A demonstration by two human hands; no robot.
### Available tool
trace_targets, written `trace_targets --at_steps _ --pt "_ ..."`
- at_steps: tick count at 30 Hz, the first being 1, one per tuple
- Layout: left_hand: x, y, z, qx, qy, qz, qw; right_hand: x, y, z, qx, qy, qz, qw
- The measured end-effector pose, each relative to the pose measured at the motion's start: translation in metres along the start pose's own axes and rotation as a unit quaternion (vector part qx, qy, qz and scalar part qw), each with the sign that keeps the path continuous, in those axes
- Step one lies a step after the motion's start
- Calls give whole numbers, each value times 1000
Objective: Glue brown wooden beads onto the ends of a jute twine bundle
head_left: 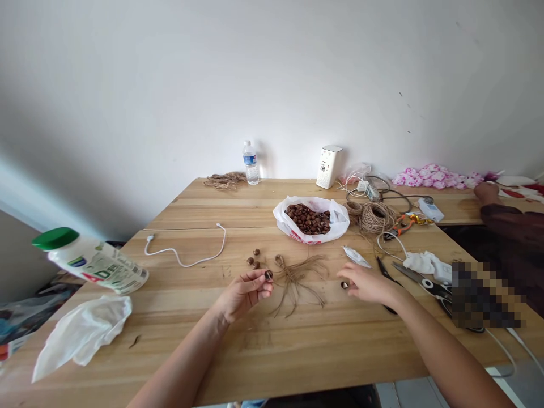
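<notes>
My left hand is closed in a pinch on a small dark-brown nut shell, pale along its edge. Just right of it, a knotted bundle of thin brown twine lies on the wooden table, its loose ends fanned out. My right hand is low over the table, fingers curled around a small dark ring-shaped piece; the fingertips partly hide the grip. Several brown nut shells lie beyond my left hand. A white plastic bag full of similar brown shells stands behind the twine.
Right of my right hand are a silver tube, black-handled scissors and twine balls. A white cable, a green-capped bottle and a crumpled white cloth lie left. A water bottle stands behind. Another person's hand rests far right.
</notes>
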State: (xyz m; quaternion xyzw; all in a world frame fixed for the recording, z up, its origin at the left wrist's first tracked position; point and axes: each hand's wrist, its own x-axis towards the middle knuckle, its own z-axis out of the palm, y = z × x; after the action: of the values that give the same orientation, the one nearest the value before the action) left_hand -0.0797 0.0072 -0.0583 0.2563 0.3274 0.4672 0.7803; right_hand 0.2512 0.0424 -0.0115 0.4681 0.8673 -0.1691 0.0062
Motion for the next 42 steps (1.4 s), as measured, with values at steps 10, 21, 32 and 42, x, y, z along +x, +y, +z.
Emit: trace_targets --at_steps 10,21,32,42 --pt "1 -1 -1 -2 7 4 1000 15 -4 15 72 31 -41 996" --pt "2 -2 0 -7 10 6 1000 23 1 20 69 16 -65 995" --pt "3 -3 -1 -12 10 5 1000 18 -12 28 -15 79 -10 997" --pt "4 -3 0 -12 8 8 1000 25 -16 22 -56 37 -28 997"
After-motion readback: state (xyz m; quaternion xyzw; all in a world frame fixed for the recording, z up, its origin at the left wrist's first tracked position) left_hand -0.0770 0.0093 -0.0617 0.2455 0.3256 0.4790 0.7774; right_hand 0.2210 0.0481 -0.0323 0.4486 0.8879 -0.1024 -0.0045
